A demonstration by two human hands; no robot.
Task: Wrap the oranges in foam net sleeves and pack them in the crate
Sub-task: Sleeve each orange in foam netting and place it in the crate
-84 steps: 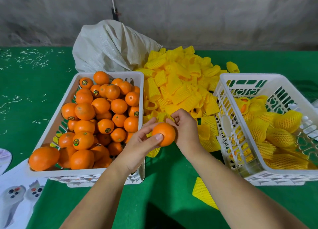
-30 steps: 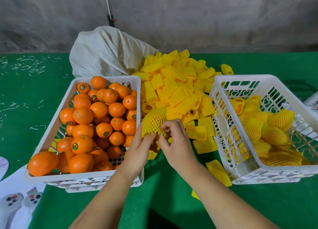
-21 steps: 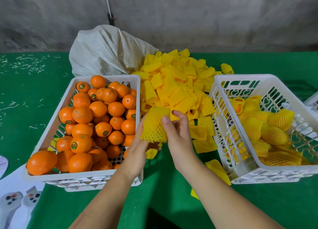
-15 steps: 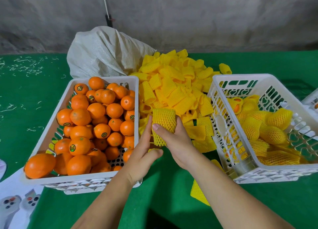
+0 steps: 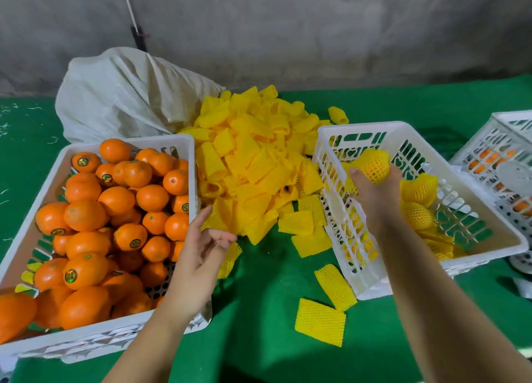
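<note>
A wrapped orange (image 5: 373,164) is being gripped in the curled fingers of the right hand (image 5: 374,190) and held above the inside of the white crate (image 5: 371,279) at the right side of the green table (image 5: 259,339), over the sleeved oranges (image 5: 417,207) lying inside. The left hand (image 5: 198,256) is being held with fingers loosely apart, gripping nothing, between the crate of bare oranges (image 5: 95,342) at the left edge and the pile of foam net sleeves (image 5: 253,158) in the middle.
</note>
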